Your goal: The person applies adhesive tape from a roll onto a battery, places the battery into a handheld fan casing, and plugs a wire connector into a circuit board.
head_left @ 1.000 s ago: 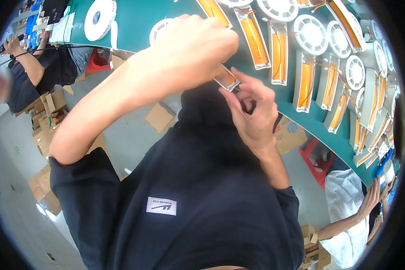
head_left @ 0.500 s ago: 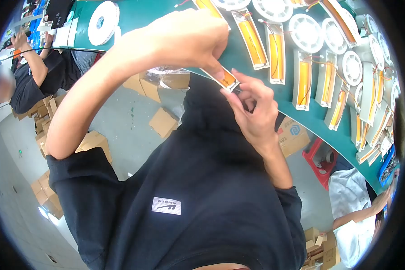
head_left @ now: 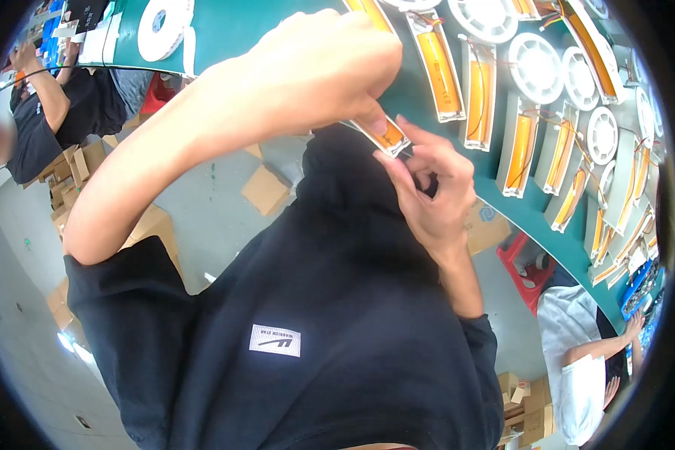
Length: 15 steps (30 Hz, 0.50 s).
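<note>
Bench, teal (head_left: 232, 30): spans top of frame, curving down the right side. My left hand (head_left: 345, 64), top centre: closed over the far end of the piece, thumb flat on its face; other fingers hidden. My right hand (head_left: 439, 176), right of centre: narrow pinch, thumb and forefinger on opposite sides of the near end.

Piece: slim white channel housing (head_left: 399, 146), just above frame centre, off the bench, slanting down to the right. Judgement: light, stiff along its length, edges probably a little slick. Best hold: by the side walls and ends. Its orange insert (head_left: 391, 136) looks film-like, likely easy to crease or scuff; keep thumb pressure there low.

Compared with 1.0 s ago: whole view shifted a little; both hands remain on the housing. My left thumb now shows clearly along the orange face, where before it was mostly hidden, and more of the insert is visible.
</note>
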Motion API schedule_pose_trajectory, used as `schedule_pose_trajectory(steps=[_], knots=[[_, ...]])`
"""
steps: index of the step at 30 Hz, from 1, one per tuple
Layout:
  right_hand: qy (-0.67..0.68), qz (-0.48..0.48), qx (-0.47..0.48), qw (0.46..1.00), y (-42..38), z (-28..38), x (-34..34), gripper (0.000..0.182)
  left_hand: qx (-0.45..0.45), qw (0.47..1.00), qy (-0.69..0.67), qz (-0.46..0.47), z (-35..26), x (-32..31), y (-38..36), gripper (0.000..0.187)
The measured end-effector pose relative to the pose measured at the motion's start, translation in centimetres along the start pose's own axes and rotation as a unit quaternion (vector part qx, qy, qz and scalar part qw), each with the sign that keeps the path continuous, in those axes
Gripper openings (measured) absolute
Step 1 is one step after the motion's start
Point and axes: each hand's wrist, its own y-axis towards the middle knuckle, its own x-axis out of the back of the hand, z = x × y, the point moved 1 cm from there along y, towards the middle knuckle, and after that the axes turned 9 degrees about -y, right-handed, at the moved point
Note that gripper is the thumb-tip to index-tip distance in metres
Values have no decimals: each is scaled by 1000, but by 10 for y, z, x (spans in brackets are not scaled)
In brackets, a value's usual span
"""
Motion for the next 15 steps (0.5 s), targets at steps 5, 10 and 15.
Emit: schedule_pose_trajectory(steps=[5, 10, 15], knots=[[-6, 4, 3, 1000, -1, -2, 0, 43, 42, 998, -17, 48, -6, 10, 1, 30], [2, -15, -21, 1000, 0, -5, 0, 41, -4, 1000, -17, 7, -3, 8, -7, 30], [8, -24, -30, 999, -2, -6, -1, 41, -25, 999, -33, 14, 1, 10, -2, 26]])
